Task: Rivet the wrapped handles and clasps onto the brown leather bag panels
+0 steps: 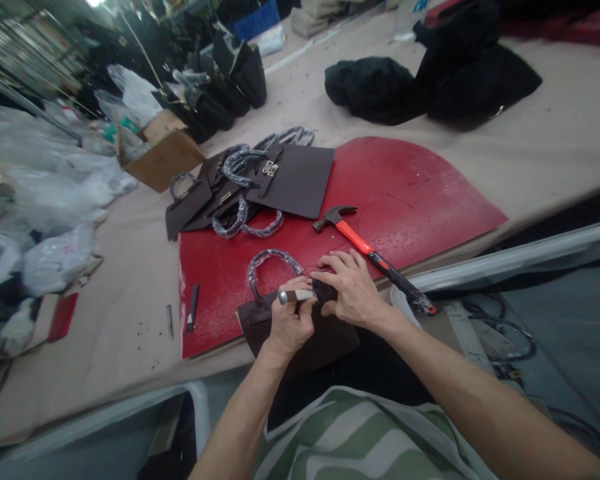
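The landmark is the broad, glossy red board (410,183) with a curved far edge, lying on the beige-covered table (115,340). At its near edge, the left hand (291,327) is closed, fingers and thumb wrapped around a short tool with a brown handle and rounded silver end (291,296). The right hand (355,290), just beside it at the same edge, is partly curled: fingers bent over the top and thumb underneath, pinching a small crumpled-looking black piece (325,291); exactly what that piece is cannot be told. Both hands are over the dark brown flat bag panel with a plastic-wrapped loop handle (255,320), which overhangs the board's near edge, its loop lying on the red surface.

Beyond the right hand, a claw hammer with an orange and black handle (353,233) rests with its head on the board and its grip jutting past the near edge. A slim black tool (193,308) lies on the board's left end. Stacked dark bag panels with wrapped handles (300,177) cover its far left part.
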{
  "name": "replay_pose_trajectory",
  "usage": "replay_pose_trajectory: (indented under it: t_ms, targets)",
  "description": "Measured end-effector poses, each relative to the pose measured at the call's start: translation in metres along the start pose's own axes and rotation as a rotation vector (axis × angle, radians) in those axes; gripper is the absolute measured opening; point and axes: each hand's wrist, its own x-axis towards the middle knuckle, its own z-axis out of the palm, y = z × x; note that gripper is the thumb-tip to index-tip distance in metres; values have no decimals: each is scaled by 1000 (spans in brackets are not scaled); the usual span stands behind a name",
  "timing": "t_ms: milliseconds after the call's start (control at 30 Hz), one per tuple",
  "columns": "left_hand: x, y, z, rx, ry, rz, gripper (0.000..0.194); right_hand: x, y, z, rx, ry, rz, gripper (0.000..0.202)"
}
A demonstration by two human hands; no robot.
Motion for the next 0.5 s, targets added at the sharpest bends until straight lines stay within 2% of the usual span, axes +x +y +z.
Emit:
replay_pose_trajectory:
  t_ms: [133, 233, 300, 367, 433, 500]
  targets:
    - [0, 2, 2, -26, -26, -18, 12, 0, 3, -5, 66, -8, -35, 68]
    - [2, 6, 3, -30, -29, -58, 11, -4, 10, -21, 124, 105, 6, 52]
    - [4, 9, 3, -20, -33, -79, 12, -9, 16, -36, 30, 205, 109, 40]
    - [6, 12, 2, 1, -51, -88, 15, -13, 24, -52, -103, 218, 254, 34]
    - [7, 13, 2, 17, -67, -91, 18, -14, 30, -64, -69, 132, 446, 29]
    - [8, 13, 2, 16, -59, -86, 19, -9, 35, -71, 106, 23, 609, 21]
